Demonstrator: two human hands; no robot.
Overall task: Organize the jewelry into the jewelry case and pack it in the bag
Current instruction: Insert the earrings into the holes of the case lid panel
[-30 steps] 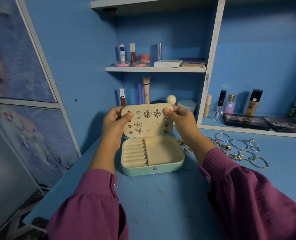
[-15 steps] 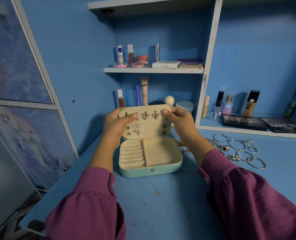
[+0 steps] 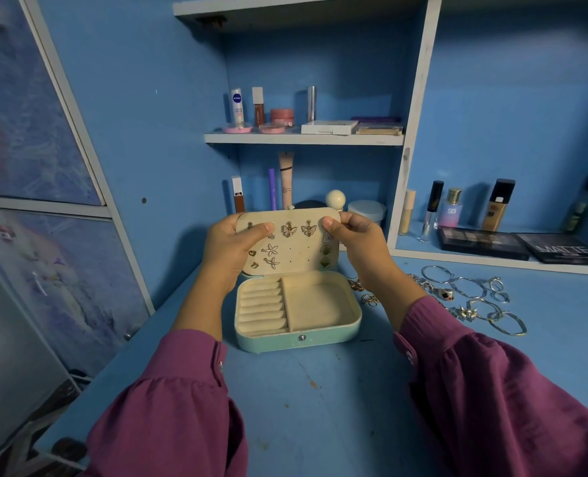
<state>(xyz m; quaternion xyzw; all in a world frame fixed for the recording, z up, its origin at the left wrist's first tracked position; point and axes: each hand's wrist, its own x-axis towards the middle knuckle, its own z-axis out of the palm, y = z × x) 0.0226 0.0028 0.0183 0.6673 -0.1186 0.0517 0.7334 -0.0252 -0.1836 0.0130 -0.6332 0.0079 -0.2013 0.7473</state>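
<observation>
Here, jewelry case (image 3: 297, 313) open on table, left hand (image 3: 228, 251) and right hand (image 3: 356, 241) pinching its upright earring panel (image 3: 294, 246).

Both arms wear long sleeves of a plum-purple woven cloth, loose and puffed along the forearm, then gathered into a narrow fitted cuff. The left sleeve (image 3: 168, 407) has a small pale button at the cuff; the right sleeve (image 3: 512, 401) shows another, possibly two, though the wide-angle edge blurs it. The left hand (image 3: 228, 251) and right hand (image 3: 358, 242) are bare, without rings or bracelets.
</observation>
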